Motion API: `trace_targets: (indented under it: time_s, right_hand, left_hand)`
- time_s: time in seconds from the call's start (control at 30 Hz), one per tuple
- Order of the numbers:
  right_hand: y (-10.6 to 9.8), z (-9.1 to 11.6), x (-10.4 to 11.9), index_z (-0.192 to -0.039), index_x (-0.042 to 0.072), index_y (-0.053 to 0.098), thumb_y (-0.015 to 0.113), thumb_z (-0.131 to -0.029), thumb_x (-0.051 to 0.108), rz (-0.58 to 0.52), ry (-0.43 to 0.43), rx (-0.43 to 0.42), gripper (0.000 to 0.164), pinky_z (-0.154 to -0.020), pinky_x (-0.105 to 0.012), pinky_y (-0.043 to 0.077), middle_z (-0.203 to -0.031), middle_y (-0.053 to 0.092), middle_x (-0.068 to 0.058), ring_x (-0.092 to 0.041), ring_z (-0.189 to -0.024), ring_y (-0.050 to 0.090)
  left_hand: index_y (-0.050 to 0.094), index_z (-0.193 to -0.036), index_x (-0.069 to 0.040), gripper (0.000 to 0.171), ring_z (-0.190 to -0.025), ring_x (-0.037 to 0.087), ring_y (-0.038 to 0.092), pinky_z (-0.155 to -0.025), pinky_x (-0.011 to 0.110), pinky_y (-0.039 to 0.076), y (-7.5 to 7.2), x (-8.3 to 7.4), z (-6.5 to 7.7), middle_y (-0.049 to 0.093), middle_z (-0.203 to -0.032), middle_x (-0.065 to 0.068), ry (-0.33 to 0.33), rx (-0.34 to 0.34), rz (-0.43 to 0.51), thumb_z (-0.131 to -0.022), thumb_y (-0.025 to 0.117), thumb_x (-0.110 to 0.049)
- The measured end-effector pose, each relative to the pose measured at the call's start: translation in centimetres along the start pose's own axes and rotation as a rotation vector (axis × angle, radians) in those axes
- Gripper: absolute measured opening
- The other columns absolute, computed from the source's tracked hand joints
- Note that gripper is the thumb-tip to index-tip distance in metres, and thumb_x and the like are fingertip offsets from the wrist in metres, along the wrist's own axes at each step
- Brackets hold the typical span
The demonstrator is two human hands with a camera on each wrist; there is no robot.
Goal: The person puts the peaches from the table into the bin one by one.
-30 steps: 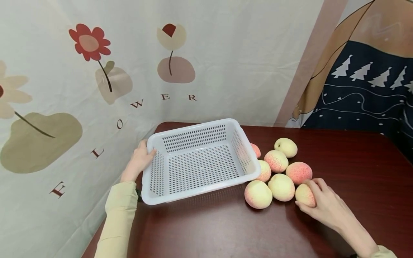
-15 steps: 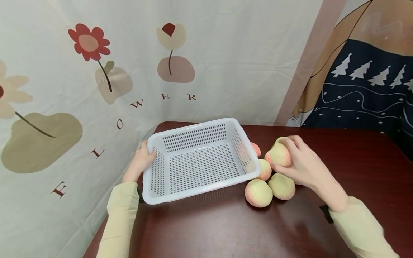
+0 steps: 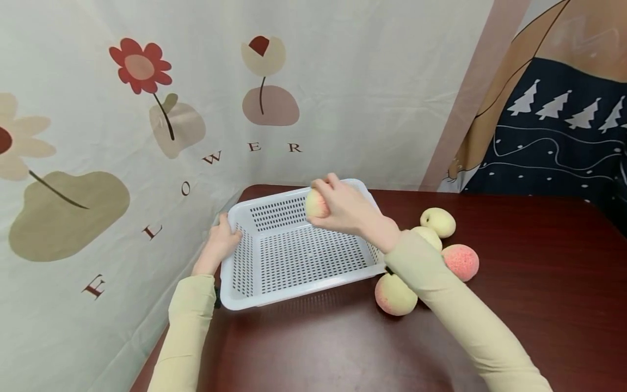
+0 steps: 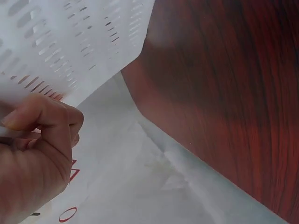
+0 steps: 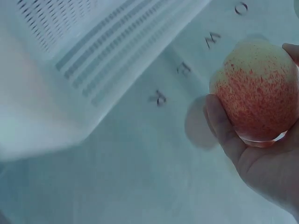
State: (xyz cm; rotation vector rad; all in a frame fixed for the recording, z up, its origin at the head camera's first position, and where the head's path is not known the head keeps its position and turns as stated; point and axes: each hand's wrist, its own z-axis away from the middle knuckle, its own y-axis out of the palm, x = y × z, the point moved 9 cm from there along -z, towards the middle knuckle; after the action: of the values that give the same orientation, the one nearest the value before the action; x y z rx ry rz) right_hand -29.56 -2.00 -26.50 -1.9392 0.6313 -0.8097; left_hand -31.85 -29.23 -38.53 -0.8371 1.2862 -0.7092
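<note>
My left hand [image 3: 221, 243] grips the left rim of a white perforated plastic basket [image 3: 305, 289]. In the left wrist view, the curled fingers [image 4: 56, 123] of that hand lie against the basket's slotted side [image 4: 88, 37]. My right hand [image 3: 349, 209] holds a peach [image 3: 315, 204] over the basket's far part. The right wrist view shows the peach [image 5: 259, 95] with its red-speckled side, the thumb and fingers around it. The basket's interior shows only its bare perforated floor where the right arm does not cover it.
To the right of the basket, several peaches lie on the dark red wooden table [image 3: 303, 348]: a pale one [image 3: 395, 295] in front, a red one [image 3: 460, 262], and a yellowish one [image 3: 438, 222] behind. The right sleeve [image 3: 455, 294] hides some. A printed curtain [image 3: 367, 109] hangs behind.
My right hand has picked up the nearest right-hand peach and carried it leftward, past the other peaches, to above the basket. My left hand and the basket have stayed in place.
</note>
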Motion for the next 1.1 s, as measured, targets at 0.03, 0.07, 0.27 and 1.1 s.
trace_targets:
  time_s: [0.03,0.07,0.27,1.1]
  right_hand:
    - [0.8,-0.8,0.5,-0.121,0.014,0.048,0.065,-0.071,0.042,-0.007,-0.008,0.023,0.059,-0.067,-0.031,0.047,-0.105,0.048,-0.006,-0.020,-0.083,0.053]
    - [1.6,-1.6,1.0,-0.121,0.014,0.048,0.065,-0.072,0.042,-0.012,-0.018,0.047,0.059,-0.067,-0.030,0.047,-0.105,0.047,-0.007,-0.019,-0.081,0.053]
    - [7.3,-4.9,2.6,-0.125,0.019,0.044,0.064,-0.074,0.048,0.002,0.007,0.224,0.061,-0.067,-0.028,0.047,-0.113,0.046,-0.005,-0.016,-0.083,0.053]
    - [18.3,-6.6,3.9,-0.136,0.020,0.034,0.055,-0.087,0.043,0.076,0.007,0.476,0.058,-0.090,-0.034,0.046,-0.134,0.040,-0.007,-0.021,-0.107,0.053]
  left_hand:
    - [0.006,-0.142,0.005,0.063,-0.090,0.043,0.060,-0.071,0.047,0.051,-0.1,0.0,0.0,0.047,-0.114,0.041,-0.004,-0.004,-0.004,-0.092,0.038,-0.014]
    - [0.006,-0.142,0.006,0.063,-0.093,0.045,0.059,-0.074,0.049,0.050,-0.1,0.0,0.1,0.045,-0.115,0.042,-0.007,-0.007,-0.011,-0.091,0.038,-0.014]
    - [0.007,-0.140,0.007,0.063,-0.101,0.046,0.056,-0.082,0.051,0.048,-0.1,-0.2,0.1,0.043,-0.120,0.044,-0.022,-0.014,-0.029,-0.090,0.040,-0.013]
    - [0.015,-0.136,0.006,0.058,-0.071,0.035,0.065,-0.056,0.038,0.052,-0.2,-0.2,0.3,0.056,-0.096,0.035,-0.007,-0.062,-0.047,-0.088,0.041,-0.012]
